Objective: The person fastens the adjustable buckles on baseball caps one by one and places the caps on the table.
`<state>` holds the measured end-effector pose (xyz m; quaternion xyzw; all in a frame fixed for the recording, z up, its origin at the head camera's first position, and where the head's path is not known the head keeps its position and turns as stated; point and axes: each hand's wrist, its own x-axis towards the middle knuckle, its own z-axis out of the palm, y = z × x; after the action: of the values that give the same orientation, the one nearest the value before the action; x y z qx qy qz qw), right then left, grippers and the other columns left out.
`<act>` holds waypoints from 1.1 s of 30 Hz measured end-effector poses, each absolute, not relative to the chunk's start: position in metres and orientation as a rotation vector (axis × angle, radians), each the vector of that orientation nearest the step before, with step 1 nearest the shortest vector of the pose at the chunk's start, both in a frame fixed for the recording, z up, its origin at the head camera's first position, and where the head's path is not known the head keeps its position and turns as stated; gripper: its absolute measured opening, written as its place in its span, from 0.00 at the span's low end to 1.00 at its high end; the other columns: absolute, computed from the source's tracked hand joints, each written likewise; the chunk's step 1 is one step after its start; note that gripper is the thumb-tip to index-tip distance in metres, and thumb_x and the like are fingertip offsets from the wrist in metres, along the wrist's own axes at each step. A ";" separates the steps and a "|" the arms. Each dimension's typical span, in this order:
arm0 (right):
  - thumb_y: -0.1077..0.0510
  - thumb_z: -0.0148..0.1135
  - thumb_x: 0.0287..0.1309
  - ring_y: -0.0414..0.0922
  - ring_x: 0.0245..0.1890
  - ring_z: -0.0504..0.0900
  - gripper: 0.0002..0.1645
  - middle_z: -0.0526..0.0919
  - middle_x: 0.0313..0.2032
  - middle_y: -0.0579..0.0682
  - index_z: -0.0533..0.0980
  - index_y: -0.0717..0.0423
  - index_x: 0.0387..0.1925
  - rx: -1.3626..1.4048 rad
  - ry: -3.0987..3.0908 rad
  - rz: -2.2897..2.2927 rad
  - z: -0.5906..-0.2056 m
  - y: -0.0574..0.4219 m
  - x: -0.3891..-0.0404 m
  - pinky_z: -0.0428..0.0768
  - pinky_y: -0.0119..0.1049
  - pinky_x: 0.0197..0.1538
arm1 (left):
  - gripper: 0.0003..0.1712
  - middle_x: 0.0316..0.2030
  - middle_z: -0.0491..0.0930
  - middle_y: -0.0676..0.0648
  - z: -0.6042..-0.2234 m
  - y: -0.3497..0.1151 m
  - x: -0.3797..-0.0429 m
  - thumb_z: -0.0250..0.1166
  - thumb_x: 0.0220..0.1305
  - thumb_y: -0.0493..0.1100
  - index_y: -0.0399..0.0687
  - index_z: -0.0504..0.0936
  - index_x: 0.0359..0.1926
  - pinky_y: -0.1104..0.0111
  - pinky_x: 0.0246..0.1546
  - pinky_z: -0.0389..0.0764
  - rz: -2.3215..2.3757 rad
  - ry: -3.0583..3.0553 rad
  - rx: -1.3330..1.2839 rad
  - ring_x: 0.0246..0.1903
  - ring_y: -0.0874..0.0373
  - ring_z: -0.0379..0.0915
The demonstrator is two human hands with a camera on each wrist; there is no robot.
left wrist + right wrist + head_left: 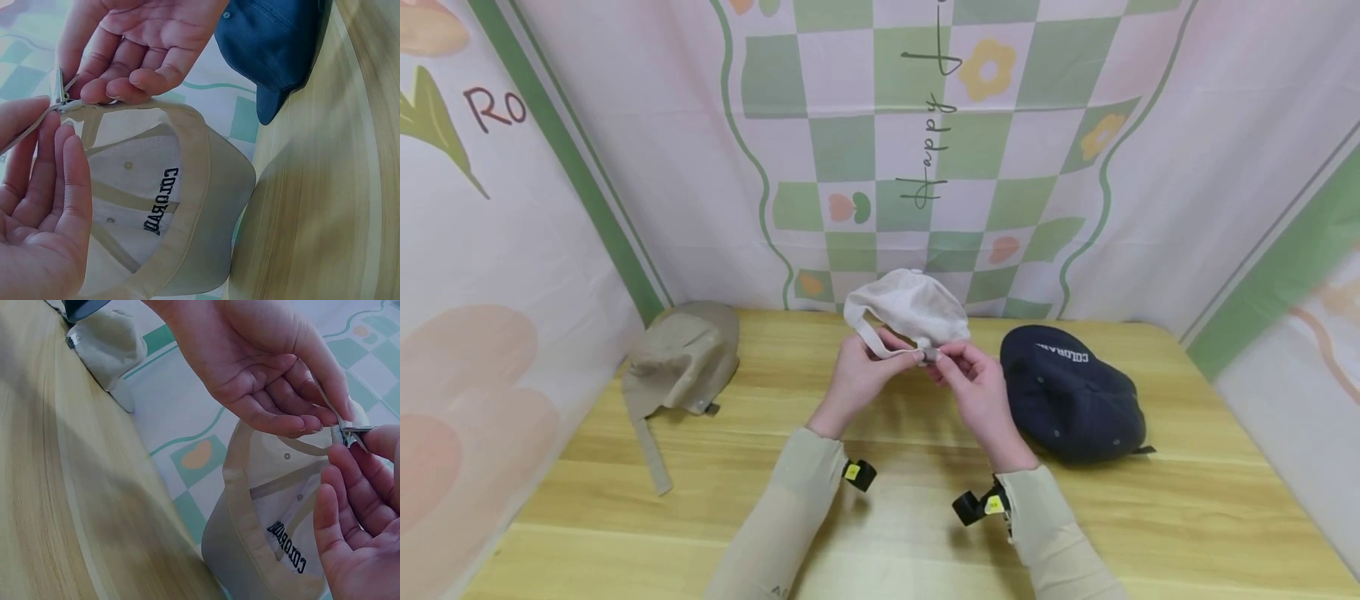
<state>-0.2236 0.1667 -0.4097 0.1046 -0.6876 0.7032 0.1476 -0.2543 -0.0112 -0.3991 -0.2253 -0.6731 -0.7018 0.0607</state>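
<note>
An off-white baseball cap (917, 302) is held up over the middle of the table, its back strap and opening toward me. My left hand (867, 375) pinches the strap (28, 132) between thumb and fingers. At the strap's metal buckle (355, 429), my right hand (981, 390) pinches with thumb and fingertips. Both hands nearly meet there. Dark stitched lettering (162, 200) shows inside the cap in the left wrist view. Whether the strap runs through the buckle is hard to tell behind the fingers.
A khaki cap (681, 362) lies at the left of the wooden table (895, 533), its loose strap hanging toward the front. At the right, close to my right hand, sits a navy cap (1067, 400) with white lettering. A patterned cloth (910, 150) hangs behind the table.
</note>
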 end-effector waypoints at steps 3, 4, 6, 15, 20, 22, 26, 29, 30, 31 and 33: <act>0.69 0.59 0.71 0.41 0.30 0.83 0.08 0.85 0.29 0.50 0.76 0.75 0.40 0.286 -1.994 1.984 -0.410 0.166 -0.223 0.84 0.36 0.37 | 0.07 0.30 0.85 0.47 -0.398 -0.011 -0.254 0.75 0.60 0.34 0.34 0.84 0.35 0.66 0.37 0.84 -2.126 -2.038 -0.679 0.31 0.56 0.82; 0.68 0.60 0.71 0.41 0.30 0.83 0.08 0.85 0.29 0.50 0.76 0.75 0.40 0.280 -1.998 1.974 -0.410 0.166 -0.223 0.84 0.36 0.37 | 0.07 0.30 0.85 0.47 -0.398 -0.011 -0.254 0.75 0.60 0.33 0.34 0.84 0.35 0.66 0.37 0.84 -2.126 -2.038 -0.679 0.31 0.56 0.82; 0.68 0.60 0.70 0.42 0.30 0.84 0.08 0.85 0.30 0.51 0.77 0.75 0.40 0.270 -2.002 1.961 -0.410 0.166 -0.223 0.84 0.36 0.37 | 0.07 0.31 0.85 0.46 -0.399 -0.011 -0.254 0.75 0.60 0.33 0.34 0.85 0.35 0.66 0.37 0.84 -2.130 -2.037 -0.682 0.31 0.56 0.82; 0.67 0.61 0.70 0.44 0.32 0.84 0.08 0.85 0.33 0.62 0.78 0.74 0.41 0.262 -2.021 1.920 -0.409 0.168 -0.223 0.84 0.34 0.38 | 0.06 0.35 0.86 0.44 -0.400 -0.014 -0.257 0.72 0.64 0.32 0.33 0.84 0.38 0.56 0.43 0.86 -2.198 -1.999 -0.668 0.34 0.55 0.83; 0.67 0.60 0.71 0.40 0.33 0.84 0.09 0.85 0.35 0.60 0.77 0.74 0.41 0.254 -2.017 1.921 -0.409 0.170 -0.223 0.83 0.33 0.38 | 0.07 0.35 0.86 0.43 -0.400 -0.017 -0.259 0.70 0.66 0.32 0.30 0.82 0.39 0.55 0.42 0.86 -2.248 -1.954 -0.643 0.33 0.55 0.83; 0.66 0.60 0.71 0.40 0.33 0.84 0.09 0.85 0.35 0.58 0.77 0.74 0.41 0.250 -2.013 1.927 -0.409 0.171 -0.223 0.83 0.34 0.38 | 0.07 0.34 0.86 0.43 -0.399 -0.018 -0.259 0.69 0.66 0.32 0.28 0.82 0.39 0.58 0.41 0.86 -2.263 -1.935 -0.625 0.31 0.55 0.83; 0.65 0.61 0.71 0.42 0.34 0.84 0.10 0.85 0.35 0.54 0.78 0.74 0.41 0.240 -2.018 1.933 -0.409 0.172 -0.223 0.83 0.35 0.38 | 0.07 0.33 0.85 0.44 -0.398 -0.019 -0.260 0.65 0.70 0.32 0.26 0.81 0.41 0.61 0.39 0.86 -2.310 -1.889 -0.602 0.30 0.55 0.82; 0.65 0.60 0.72 0.43 0.34 0.83 0.11 0.86 0.34 0.54 0.77 0.74 0.41 0.232 -2.020 1.937 -0.408 0.174 -0.222 0.83 0.34 0.38 | 0.11 0.31 0.84 0.45 -0.397 -0.019 -0.260 0.60 0.75 0.35 0.25 0.80 0.43 0.62 0.38 0.86 -2.349 -1.860 -0.568 0.29 0.56 0.82; 0.65 0.60 0.72 0.43 0.33 0.83 0.11 0.86 0.34 0.55 0.77 0.74 0.41 0.231 -2.019 1.939 -0.408 0.174 -0.221 0.83 0.34 0.38 | 0.13 0.31 0.84 0.45 -0.396 -0.019 -0.260 0.59 0.77 0.37 0.25 0.80 0.44 0.62 0.37 0.86 -2.360 -1.852 -0.551 0.29 0.57 0.82; 0.65 0.60 0.72 0.43 0.33 0.83 0.10 0.86 0.34 0.55 0.77 0.74 0.41 0.230 -2.020 1.940 -0.408 0.175 -0.221 0.82 0.34 0.38 | 0.16 0.30 0.84 0.45 -0.396 -0.019 -0.260 0.57 0.78 0.38 0.24 0.79 0.44 0.63 0.37 0.86 -2.369 -1.842 -0.534 0.28 0.57 0.82; 0.65 0.60 0.72 0.42 0.33 0.83 0.11 0.86 0.35 0.56 0.77 0.75 0.41 0.227 -2.019 1.946 -0.408 0.175 -0.221 0.82 0.33 0.38 | 0.21 0.30 0.84 0.46 -0.395 -0.019 -0.261 0.53 0.81 0.42 0.23 0.79 0.45 0.62 0.37 0.86 -2.386 -1.818 -0.495 0.28 0.57 0.82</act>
<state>-0.2205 0.1753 -0.4080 0.0797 -0.7079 0.6825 0.1634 -0.2607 -0.0187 -0.3955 -0.1625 -0.5972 -0.7838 0.0506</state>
